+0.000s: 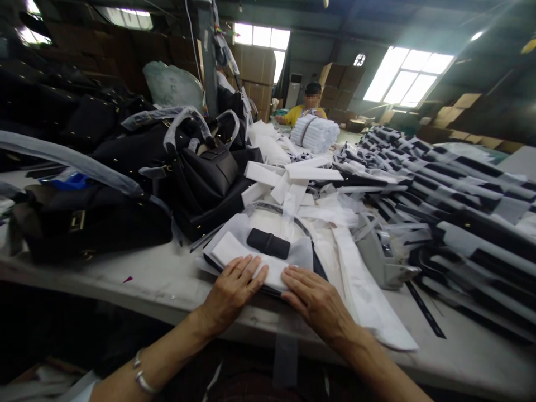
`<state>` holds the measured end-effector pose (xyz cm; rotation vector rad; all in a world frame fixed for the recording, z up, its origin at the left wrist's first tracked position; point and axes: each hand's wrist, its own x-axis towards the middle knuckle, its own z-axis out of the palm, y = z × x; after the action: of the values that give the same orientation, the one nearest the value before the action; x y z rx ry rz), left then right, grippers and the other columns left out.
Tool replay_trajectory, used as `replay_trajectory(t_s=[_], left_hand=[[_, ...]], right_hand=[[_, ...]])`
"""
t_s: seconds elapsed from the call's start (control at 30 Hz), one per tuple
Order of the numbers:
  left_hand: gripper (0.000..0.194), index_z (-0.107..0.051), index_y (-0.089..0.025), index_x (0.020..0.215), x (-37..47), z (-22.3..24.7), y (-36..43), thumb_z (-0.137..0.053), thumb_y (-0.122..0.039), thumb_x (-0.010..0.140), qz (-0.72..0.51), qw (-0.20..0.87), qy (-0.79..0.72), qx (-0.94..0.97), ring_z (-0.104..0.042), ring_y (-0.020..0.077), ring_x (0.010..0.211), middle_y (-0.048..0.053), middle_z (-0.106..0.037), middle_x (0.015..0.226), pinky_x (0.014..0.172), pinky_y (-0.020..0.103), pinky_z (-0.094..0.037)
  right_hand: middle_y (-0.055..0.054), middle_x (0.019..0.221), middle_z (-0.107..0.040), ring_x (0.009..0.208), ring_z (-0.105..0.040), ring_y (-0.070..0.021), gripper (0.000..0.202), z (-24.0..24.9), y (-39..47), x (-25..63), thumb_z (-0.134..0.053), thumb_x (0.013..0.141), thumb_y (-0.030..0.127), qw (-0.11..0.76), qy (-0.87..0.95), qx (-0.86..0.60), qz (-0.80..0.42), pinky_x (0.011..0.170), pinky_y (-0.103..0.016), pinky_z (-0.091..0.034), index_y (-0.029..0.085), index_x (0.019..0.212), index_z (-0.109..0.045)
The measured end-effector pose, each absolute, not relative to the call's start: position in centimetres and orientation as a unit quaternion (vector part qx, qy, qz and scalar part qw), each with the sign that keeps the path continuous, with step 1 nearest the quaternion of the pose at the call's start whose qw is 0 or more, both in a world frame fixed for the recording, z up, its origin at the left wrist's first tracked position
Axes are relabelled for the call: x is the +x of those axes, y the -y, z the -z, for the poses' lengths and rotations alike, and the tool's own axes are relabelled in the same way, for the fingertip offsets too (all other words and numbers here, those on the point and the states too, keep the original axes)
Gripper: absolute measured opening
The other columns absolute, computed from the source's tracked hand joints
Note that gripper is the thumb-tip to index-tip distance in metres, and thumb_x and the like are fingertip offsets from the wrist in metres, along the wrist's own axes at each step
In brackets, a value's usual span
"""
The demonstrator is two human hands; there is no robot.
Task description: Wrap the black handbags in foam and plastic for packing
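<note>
Both hands press on a white foam strip (251,261) lying along the near side of a flat black piece wrapped in translucent sheet (302,251). My left hand (237,287) rests on the strip's middle, fingers extended. On its right end lies my right hand (312,296), fingers stretched out flat. Just beyond the strip, a small black strap piece (268,243) sits on the translucent sheet. A curved handle wrapped in clear film arches behind it. A strip of clear tape (286,357) hangs over the table's front edge.
Black bags with wrapped handles (209,173) crowd the left. White foam strips (314,173) are heaped behind the work. A tape dispenser (379,254) stands right, beside stacked black-and-white wrapped pieces (481,240). A person in yellow (295,114) is across the table (159,279), behind a white bundle (315,133).
</note>
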<state>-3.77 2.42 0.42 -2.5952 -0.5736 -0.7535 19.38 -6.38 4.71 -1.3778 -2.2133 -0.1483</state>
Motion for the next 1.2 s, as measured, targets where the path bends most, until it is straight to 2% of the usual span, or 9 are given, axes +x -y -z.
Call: replay_trajectory(t_s=[0.13,0.23,0.3,0.37,0.6,0.77,0.9,1.03,1.2], left_hand=[[0.048,-0.049,-0.012,0.136,-3.9,-3.1,-2.0,-0.054,-0.036,0.095,0.176,0.136,0.197,-0.955,-0.054,0.0334,0.124,0.019,-0.057,0.135,0.103,0.048,-0.041],[0.041,-0.061,-0.013,0.112,-2.4,-6.4,-2.7,-0.059,-0.049,0.091,0.101,0.086,0.187,-0.973,-0.064,0.0293,0.095,0.015,-0.067,0.107,0.078,0.041,-0.052],[0.025,-0.063,-0.016,0.088,-0.6,-7.8,-3.7,-0.057,-0.040,0.093,0.058,0.061,0.144,-0.986,-0.062,0.0238,0.074,0.008,-0.065,0.083,0.060,0.034,-0.048],[0.019,-0.059,-0.018,0.076,1.1,-8.1,-4.8,-0.056,-0.026,0.093,0.043,0.045,0.095,-0.994,-0.058,0.0208,0.065,0.004,-0.061,0.073,0.054,0.030,-0.043],[0.018,-0.056,-0.019,0.085,2.1,-4.2,-6.4,-0.045,-0.025,0.099,0.158,-0.037,0.092,-0.983,-0.055,0.0155,0.074,0.002,-0.059,0.083,0.065,0.029,-0.042],[0.020,-0.056,-0.021,0.087,1.8,-4.2,-6.3,-0.043,-0.028,0.101,0.160,-0.056,0.094,-0.981,-0.053,0.0145,0.073,0.000,-0.060,0.086,0.064,0.029,-0.039],[0.016,-0.055,-0.022,0.088,2.0,-4.0,-6.4,-0.047,-0.030,0.099,0.155,-0.063,0.105,-0.980,-0.054,0.0149,0.076,-0.001,-0.060,0.087,0.066,0.029,-0.040],[0.015,-0.056,-0.022,0.088,2.0,-3.6,-6.4,-0.048,-0.030,0.098,0.151,-0.057,0.104,-0.981,-0.053,0.0146,0.076,-0.001,-0.059,0.088,0.066,0.029,-0.040],[0.015,-0.057,-0.022,0.089,2.0,-3.8,-6.5,-0.049,-0.030,0.098,0.154,-0.060,0.104,-0.981,-0.054,0.0146,0.077,-0.001,-0.059,0.088,0.065,0.030,-0.040]], right_hand=[[-0.010,0.121,-0.070,0.117,-0.064,-0.0252,0.032,-3.5,7.0,19.6,-0.059,0.093,0.022,0.269,0.817,-0.508,0.037,0.099,-0.040,-0.056,0.017,0.125,-0.064],[-0.010,0.123,-0.069,0.118,-0.063,-0.0248,0.034,-3.4,7.1,19.5,-0.060,0.093,0.021,0.274,0.815,-0.510,0.028,0.100,-0.040,-0.055,0.017,0.127,-0.063],[-0.010,0.124,-0.069,0.119,-0.063,-0.0248,0.034,-3.3,7.1,19.6,-0.059,0.094,0.021,0.277,0.814,-0.509,0.029,0.101,-0.040,-0.055,0.016,0.128,-0.063],[-0.010,0.125,-0.068,0.119,-0.062,-0.0249,0.034,-3.2,7.1,19.6,-0.058,0.095,0.021,0.280,0.812,-0.511,0.030,0.101,-0.041,-0.055,0.016,0.128,-0.063],[-0.009,0.126,-0.068,0.119,-0.062,-0.0256,0.034,-2.9,7.4,19.3,-0.058,0.094,0.025,0.302,0.792,-0.530,-0.006,0.101,-0.040,-0.053,0.017,0.127,-0.064],[0.001,0.095,-0.077,0.089,-0.072,-0.0182,0.018,-6.5,4.4,21.6,-0.060,0.093,0.033,0.307,0.710,-0.608,-0.182,0.083,-0.026,-0.055,0.026,0.092,-0.076],[-0.004,0.087,-0.076,0.086,-0.069,-0.0211,0.024,-9.0,-1.9,24.2,-0.058,0.092,0.035,0.224,0.618,-0.741,-0.139,0.077,-0.028,-0.047,0.022,0.084,-0.076],[-0.006,0.063,-0.068,0.069,-0.064,-0.0204,0.033,-7.7,-7.6,25.3,-0.066,0.083,0.044,0.139,0.581,-0.780,-0.187,0.062,-0.027,-0.039,0.018,0.063,-0.071],[-0.002,0.070,-0.070,0.068,-0.063,-0.0160,0.023,-4.9,-9.7,25.2,-0.069,0.080,0.040,0.157,0.553,-0.786,-0.227,0.058,-0.023,-0.039,0.018,0.077,-0.074]])
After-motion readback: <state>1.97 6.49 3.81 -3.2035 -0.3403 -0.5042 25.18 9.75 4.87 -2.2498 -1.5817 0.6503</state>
